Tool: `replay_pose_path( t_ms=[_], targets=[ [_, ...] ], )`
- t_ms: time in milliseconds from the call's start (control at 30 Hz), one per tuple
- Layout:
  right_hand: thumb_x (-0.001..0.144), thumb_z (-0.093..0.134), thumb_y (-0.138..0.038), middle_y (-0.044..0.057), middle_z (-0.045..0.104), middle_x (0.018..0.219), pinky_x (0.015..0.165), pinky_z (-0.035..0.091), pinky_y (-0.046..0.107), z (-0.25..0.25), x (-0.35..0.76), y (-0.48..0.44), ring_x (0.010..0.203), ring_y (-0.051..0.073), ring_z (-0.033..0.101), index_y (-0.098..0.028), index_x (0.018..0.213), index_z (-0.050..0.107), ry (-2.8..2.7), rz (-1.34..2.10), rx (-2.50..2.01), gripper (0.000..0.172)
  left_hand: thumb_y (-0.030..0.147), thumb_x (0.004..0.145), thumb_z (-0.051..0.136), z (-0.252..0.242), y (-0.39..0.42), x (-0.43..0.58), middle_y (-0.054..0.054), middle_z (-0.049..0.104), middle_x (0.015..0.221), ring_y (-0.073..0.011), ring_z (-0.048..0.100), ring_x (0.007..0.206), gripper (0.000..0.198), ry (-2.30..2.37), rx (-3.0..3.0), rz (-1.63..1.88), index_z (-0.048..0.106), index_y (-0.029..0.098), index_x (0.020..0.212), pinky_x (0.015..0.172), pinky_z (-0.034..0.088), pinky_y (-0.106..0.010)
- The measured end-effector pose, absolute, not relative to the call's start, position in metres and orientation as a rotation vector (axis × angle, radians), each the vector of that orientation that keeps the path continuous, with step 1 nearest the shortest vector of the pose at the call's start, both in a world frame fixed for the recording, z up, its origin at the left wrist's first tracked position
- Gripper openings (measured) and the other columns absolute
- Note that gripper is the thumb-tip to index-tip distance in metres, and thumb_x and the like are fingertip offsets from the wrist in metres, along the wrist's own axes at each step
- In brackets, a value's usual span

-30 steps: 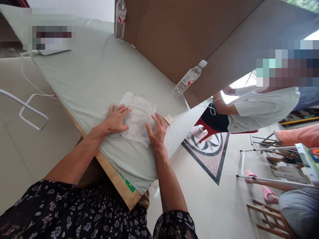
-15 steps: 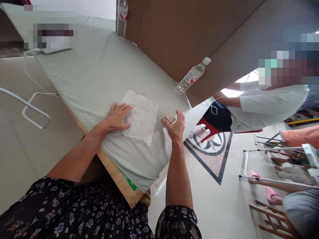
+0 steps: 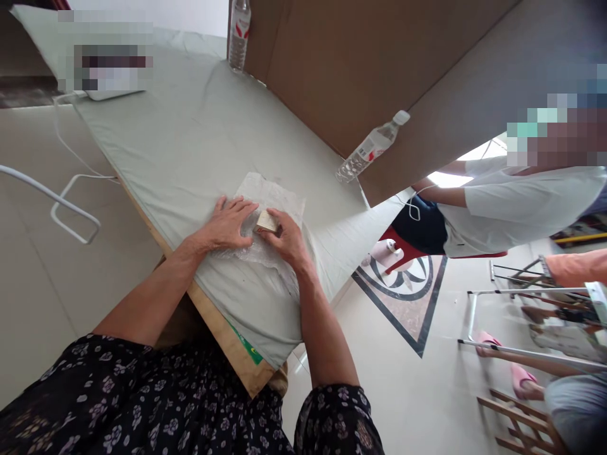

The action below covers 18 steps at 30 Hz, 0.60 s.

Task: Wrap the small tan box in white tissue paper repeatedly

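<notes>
A crinkled, see-through sheet of what looks like bubble wrap (image 3: 256, 249) lies on the pale cloth of the table (image 3: 156, 139). On its left part rests my left hand (image 3: 226, 224), fingers spread and holding nothing. My right hand (image 3: 289, 239) grips a small pale box (image 3: 267, 222) between thumb and fingers, over the middle of the sheet. The box's near face shows; the rest of it is hidden by my fingers. Only a small gap lies between the box and my left fingertips.
One plastic bottle (image 3: 372, 148) leans by a large brown cardboard panel (image 3: 341, 76); another bottle (image 3: 239, 38) stands at its far end. A white-shirted person (image 3: 526, 196) sits to the right. A white cable (image 3: 71, 189) hangs off the table's left side.
My right hand has moved left, bringing the small box from the cloth beside the sheet to over its middle. My left hand stays on the sheet, almost unmoved.
</notes>
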State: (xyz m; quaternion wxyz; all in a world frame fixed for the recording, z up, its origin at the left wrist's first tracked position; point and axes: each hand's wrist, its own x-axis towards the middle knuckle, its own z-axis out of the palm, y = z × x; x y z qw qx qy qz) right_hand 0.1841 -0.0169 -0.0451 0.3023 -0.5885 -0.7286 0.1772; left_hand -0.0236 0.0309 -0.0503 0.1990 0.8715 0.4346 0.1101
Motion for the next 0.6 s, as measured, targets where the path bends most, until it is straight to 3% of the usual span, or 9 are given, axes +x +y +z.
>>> replay_pose_path(
  t_ms=[333,500,600],
  targets=[
    [0.094,0.066,-0.026,0.01,0.065,0.147,0.113,0.047,0.045,-0.058,0.177,-0.014,0.135,0.027,0.06,-0.024,0.149,0.056,-2.0,0.403,-1.649,0.056,0.04,0.076,0.062,-0.051,0.032,-0.023,-0.015,0.043,0.168,-0.0393,0.029,0.16,0.091,1.208,2.434,0.313,0.038,0.019,0.161,0.132,0.009,-0.062],
    [0.095,0.063,-0.03,0.013,0.061,0.15,0.118,0.043,0.048,-0.051,0.179,-0.034,0.139,0.029,0.056,-0.022,0.152,0.051,-1.951,0.299,-1.688,0.06,0.041,0.079,0.059,-0.05,0.034,-0.026,-0.014,0.044,0.167,-0.0379,0.03,0.16,0.086,1.196,2.381,0.367,0.04,0.021,0.16,0.132,0.01,-0.061],
    [0.096,0.062,-0.037,0.012,0.063,0.147,0.118,0.042,0.049,-0.04,0.182,-0.066,0.138,0.03,0.056,-0.024,0.147,0.056,-1.942,0.242,-1.676,0.053,0.04,0.083,0.055,-0.053,0.038,-0.028,-0.012,0.047,0.166,-0.034,0.033,0.159,0.079,1.224,2.29,0.454,0.041,0.022,0.16,0.132,0.013,-0.06]
  ],
)
